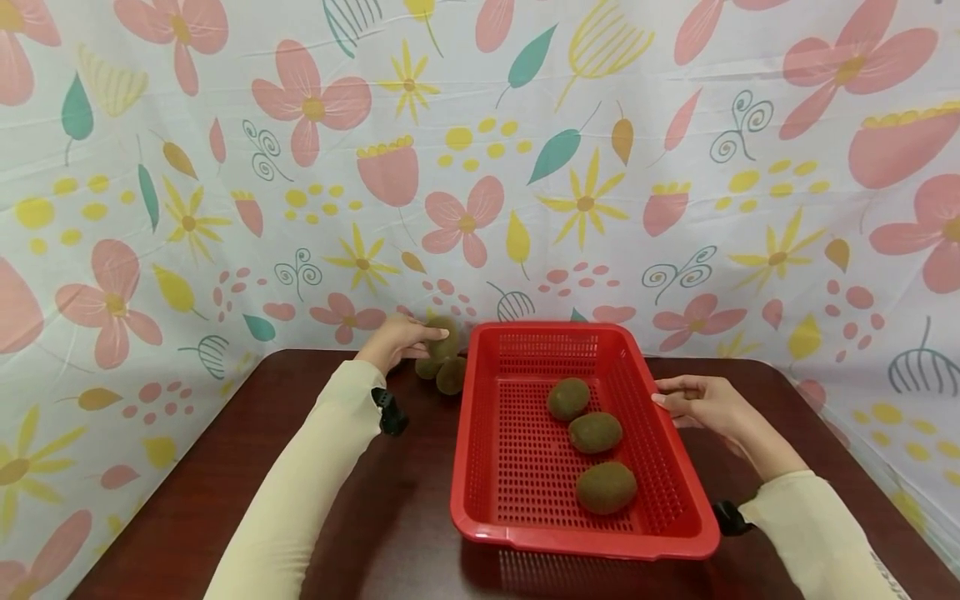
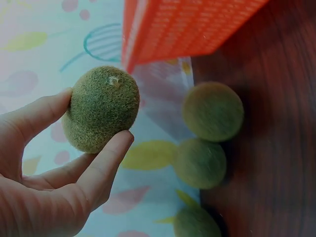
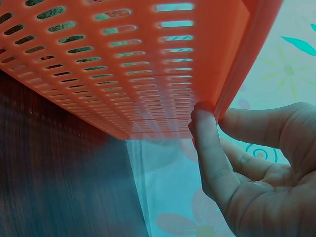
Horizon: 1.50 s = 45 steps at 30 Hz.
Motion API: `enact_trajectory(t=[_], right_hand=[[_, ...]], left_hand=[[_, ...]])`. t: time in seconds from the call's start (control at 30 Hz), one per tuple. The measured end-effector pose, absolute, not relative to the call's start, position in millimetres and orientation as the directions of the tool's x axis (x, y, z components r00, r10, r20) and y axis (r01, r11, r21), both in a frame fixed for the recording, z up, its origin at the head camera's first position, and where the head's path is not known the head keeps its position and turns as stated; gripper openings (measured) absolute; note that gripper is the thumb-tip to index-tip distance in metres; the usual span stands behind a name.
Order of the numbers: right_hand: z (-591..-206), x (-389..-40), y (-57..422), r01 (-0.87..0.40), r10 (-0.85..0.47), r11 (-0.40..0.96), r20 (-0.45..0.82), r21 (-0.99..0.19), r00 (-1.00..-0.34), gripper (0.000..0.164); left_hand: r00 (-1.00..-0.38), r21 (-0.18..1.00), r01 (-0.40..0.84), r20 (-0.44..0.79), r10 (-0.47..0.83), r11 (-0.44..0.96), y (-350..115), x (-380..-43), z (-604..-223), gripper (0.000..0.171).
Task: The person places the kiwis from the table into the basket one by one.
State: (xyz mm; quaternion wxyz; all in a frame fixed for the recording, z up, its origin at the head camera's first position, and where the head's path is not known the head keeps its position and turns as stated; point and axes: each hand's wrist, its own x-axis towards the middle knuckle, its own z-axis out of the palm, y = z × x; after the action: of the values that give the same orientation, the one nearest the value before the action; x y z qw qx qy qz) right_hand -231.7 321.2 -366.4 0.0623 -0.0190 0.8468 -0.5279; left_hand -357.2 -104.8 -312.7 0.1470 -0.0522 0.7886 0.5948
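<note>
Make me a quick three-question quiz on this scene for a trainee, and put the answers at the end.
1. How many kiwis lie inside the red basket?
2. True or false: the left hand holds a single kiwi between its fingers.
3. What does the right hand grip?
A) A kiwi
B) The red basket
C) The table

Key: 1. Three; 2. True; 3. B
</note>
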Motion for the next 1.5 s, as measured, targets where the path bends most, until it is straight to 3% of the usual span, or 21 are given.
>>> enact_trajectory(t=[0.7,0.93,1.3,1.5], right_hand=[[-365.4,-230.4,324.8,0.037,-0.1,0.438,-0.089,-0.898,-0.991,0.06],[-366.2,-230.7,324.7,0.031,-0.101,0.449,-0.085,-0.893,-0.991,0.061],[-365.0,-231.2,323.1,0.046,-0.101,0.435,-0.099,-0.899,-0.99,0.062],[-364.4,-230.8,321.5,0.034,-0.103,0.44,-0.088,-0.897,-0.991,0.062]], left_hand=[[-0.955,0.95,-0.184,-0.234,0.183,0.251,-12.8,-353.8,-287.0,0.079],[-0.961,0.959,-0.199,-0.231,0.15,0.201,16.0,-352.0,-293.9,0.089],[-0.973,0.952,-0.21,-0.226,0.053,0.222,41.7,-349.0,-317.0,0.064],[-0.961,0.923,-0.264,-0.278,0.009,0.281,43.8,-354.9,-330.8,0.071]])
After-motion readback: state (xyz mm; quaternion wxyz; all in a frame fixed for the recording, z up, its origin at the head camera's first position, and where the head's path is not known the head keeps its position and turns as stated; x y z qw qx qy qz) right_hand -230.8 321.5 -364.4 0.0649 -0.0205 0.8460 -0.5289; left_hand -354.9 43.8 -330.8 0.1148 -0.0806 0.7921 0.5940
